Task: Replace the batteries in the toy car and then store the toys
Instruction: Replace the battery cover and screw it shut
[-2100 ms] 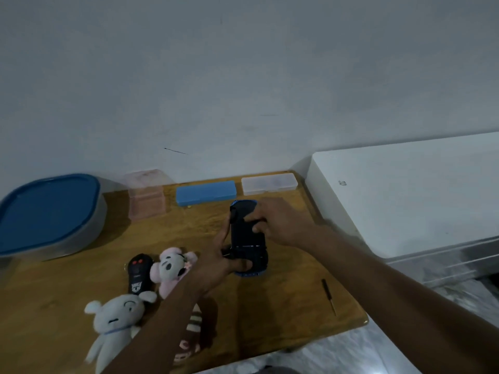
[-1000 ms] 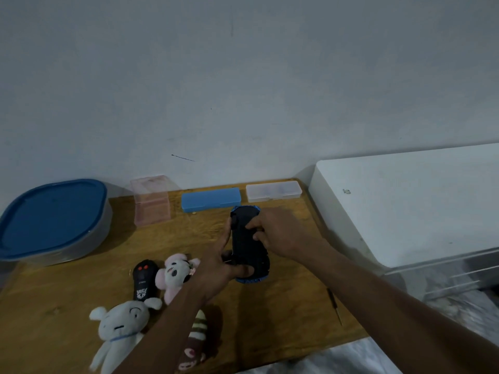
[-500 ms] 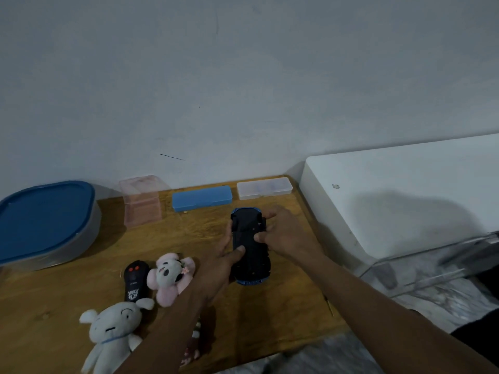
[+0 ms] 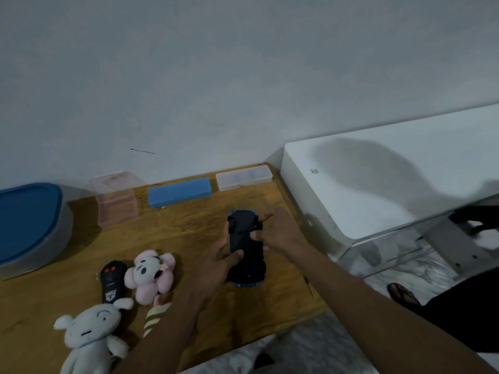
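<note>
The blue toy car (image 4: 247,255) is held upside down over the wooden table (image 4: 189,233), its black underside facing me. My left hand (image 4: 216,263) grips its left side, thumb lying across the underside. My right hand (image 4: 278,233) holds the right side, with fingertips on the black underside near the car's far end. A black remote control (image 4: 112,282) lies to the left, beside a pink plush (image 4: 152,273), a white plush (image 4: 91,333) and a striped plush (image 4: 156,314) partly hidden by my left forearm.
A grey tub with a blue lid (image 4: 27,222) stands at far left. Along the wall sit a pink clear box (image 4: 116,198), a blue case (image 4: 179,191) and a clear case (image 4: 243,177). A white unit (image 4: 378,184) borders the table's right edge.
The car stays in both hands. My left thumb has slid onto the underside and my right fingers have shifted on the car's far end. The view has drifted slightly.
</note>
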Available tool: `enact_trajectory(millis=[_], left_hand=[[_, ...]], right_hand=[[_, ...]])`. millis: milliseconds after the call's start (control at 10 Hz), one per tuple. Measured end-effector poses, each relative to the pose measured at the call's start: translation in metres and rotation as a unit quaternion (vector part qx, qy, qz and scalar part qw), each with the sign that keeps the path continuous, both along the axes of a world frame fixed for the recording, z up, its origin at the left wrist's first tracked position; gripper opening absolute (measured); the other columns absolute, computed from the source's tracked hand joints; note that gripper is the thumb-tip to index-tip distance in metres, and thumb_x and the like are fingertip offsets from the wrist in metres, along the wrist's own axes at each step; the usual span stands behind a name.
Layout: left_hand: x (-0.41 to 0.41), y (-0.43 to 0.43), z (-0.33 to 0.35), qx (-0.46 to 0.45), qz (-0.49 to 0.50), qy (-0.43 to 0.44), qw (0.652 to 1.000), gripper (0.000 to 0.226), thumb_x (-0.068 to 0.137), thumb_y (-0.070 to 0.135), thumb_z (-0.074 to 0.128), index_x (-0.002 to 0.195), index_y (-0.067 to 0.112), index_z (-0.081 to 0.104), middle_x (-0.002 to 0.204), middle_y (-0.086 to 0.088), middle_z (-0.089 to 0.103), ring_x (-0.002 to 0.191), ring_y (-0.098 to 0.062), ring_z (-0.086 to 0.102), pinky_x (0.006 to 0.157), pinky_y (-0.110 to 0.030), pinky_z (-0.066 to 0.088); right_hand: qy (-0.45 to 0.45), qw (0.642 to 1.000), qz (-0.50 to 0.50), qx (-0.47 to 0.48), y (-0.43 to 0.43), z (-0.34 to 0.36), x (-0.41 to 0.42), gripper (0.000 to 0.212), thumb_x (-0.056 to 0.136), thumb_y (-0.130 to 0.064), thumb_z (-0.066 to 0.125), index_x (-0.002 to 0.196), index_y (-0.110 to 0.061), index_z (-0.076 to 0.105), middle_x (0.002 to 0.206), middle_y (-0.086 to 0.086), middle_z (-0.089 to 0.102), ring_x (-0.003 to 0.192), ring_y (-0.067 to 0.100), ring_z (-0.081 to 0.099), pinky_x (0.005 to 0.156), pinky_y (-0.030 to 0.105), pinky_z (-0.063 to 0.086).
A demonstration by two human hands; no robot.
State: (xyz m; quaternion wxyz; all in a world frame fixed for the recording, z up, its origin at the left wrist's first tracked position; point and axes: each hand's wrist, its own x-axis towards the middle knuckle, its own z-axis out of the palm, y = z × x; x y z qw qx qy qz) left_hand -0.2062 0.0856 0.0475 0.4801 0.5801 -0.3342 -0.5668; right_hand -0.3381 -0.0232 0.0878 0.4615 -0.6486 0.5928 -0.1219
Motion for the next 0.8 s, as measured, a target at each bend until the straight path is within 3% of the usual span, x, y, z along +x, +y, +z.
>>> enact_trajectory(millis=[100, 200, 300, 400, 500, 600, 700, 800], left_hand=[[-0.009, -0.001, -0.007, 0.009, 0.014, 0.030, 0.999, 0.064, 0.093, 0.011, 0.059, 0.140, 0.050, 0.036, 0.138, 0.005, 0.055, 0.121, -0.021, 0.057, 0.104, -0.051, 0.045], [-0.019, -0.002, -0.015, 0.035, 0.038, 0.070, 0.996, 0.070, 0.094, 0.006, 0.055, 0.148, 0.038, 0.026, 0.140, 0.003, 0.052, 0.121, -0.023, 0.057, 0.102, -0.050, 0.046], [-0.026, -0.004, -0.024, 0.045, 0.033, 0.088, 0.994, 0.071, 0.094, 0.006, 0.056, 0.148, 0.041, 0.026, 0.146, 0.002, 0.048, 0.123, -0.025, 0.056, 0.102, -0.054, 0.045], [-0.034, -0.006, -0.032, 0.045, 0.040, 0.103, 0.993, 0.070, 0.093, 0.005, 0.057, 0.147, 0.041, 0.029, 0.151, 0.006, 0.040, 0.123, -0.020, 0.055, 0.101, -0.049, 0.047], [-0.044, -0.009, -0.030, 0.043, 0.053, 0.114, 0.991, 0.071, 0.094, 0.002, 0.055, 0.148, 0.038, 0.026, 0.150, 0.007, 0.040, 0.119, -0.015, 0.056, 0.096, -0.040, 0.051], [-0.047, -0.011, -0.030, 0.046, 0.053, 0.119, 0.990, 0.071, 0.094, 0.003, 0.055, 0.148, 0.040, 0.026, 0.150, 0.006, 0.041, 0.123, -0.018, 0.055, 0.095, -0.040, 0.051], [-0.047, -0.012, -0.025, 0.041, 0.049, 0.111, 0.992, 0.070, 0.094, 0.004, 0.054, 0.147, 0.041, 0.028, 0.145, 0.004, 0.049, 0.121, -0.019, 0.057, 0.097, -0.043, 0.051], [-0.041, -0.015, -0.016, 0.040, 0.065, 0.100, 0.992, 0.070, 0.094, 0.003, 0.054, 0.146, 0.042, 0.029, 0.139, 0.000, 0.055, 0.119, -0.023, 0.060, 0.100, -0.050, 0.048]], right_hand=[[-0.062, 0.995, -0.022, 0.076, -0.004, -0.008, -0.021, 0.035, 0.078, -0.003, 0.074, 0.102, -0.018, 0.055, 0.100, 0.010, 0.066, 0.082, 0.023, 0.070, 0.076, 0.043, 0.060], [0.037, 0.999, -0.001, 0.010, -0.005, -0.026, -0.048, 0.007, 0.086, -0.004, 0.063, 0.092, -0.008, 0.059, 0.089, 0.008, 0.065, 0.077, 0.019, 0.063, 0.073, 0.026, 0.057], [0.185, 0.980, 0.071, -0.001, 0.003, -0.050, -0.072, 0.016, 0.092, -0.011, 0.054, 0.077, -0.008, 0.057, 0.087, 0.005, 0.060, 0.074, 0.013, 0.055, 0.060, 0.017, 0.043], [0.284, 0.950, 0.121, -0.044, 0.006, -0.068, -0.084, 0.017, 0.088, -0.010, 0.055, 0.102, -0.002, 0.063, 0.104, 0.016, 0.064, 0.096, 0.031, 0.061, 0.075, 0.034, 0.046], [0.294, 0.942, 0.144, -0.078, 0.004, -0.076, -0.087, 0.019, 0.087, -0.008, 0.054, 0.104, -0.002, 0.061, 0.107, 0.019, 0.063, 0.100, 0.035, 0.060, 0.079, 0.037, 0.047], [0.259, 0.950, 0.157, -0.072, 0.002, -0.079, -0.089, 0.006, 0.087, -0.007, 0.055, 0.092, -0.007, 0.058, 0.095, 0.009, 0.060, 0.092, 0.027, 0.060, 0.067, 0.019, 0.044], [0.195, 0.970, 0.133, -0.050, -0.005, -0.071, -0.088, 0.014, 0.087, -0.009, 0.060, 0.075, -0.012, 0.053, 0.079, 0.001, 0.057, 0.073, 0.017, 0.060, 0.052, 0.015, 0.044], [0.084, 0.992, 0.057, -0.079, -0.022, -0.044, -0.077, 0.007, 0.086, -0.009, 0.063, 0.081, -0.014, 0.063, 0.079, 0.004, 0.066, 0.074, 0.018, 0.064, 0.058, 0.019, 0.051]])
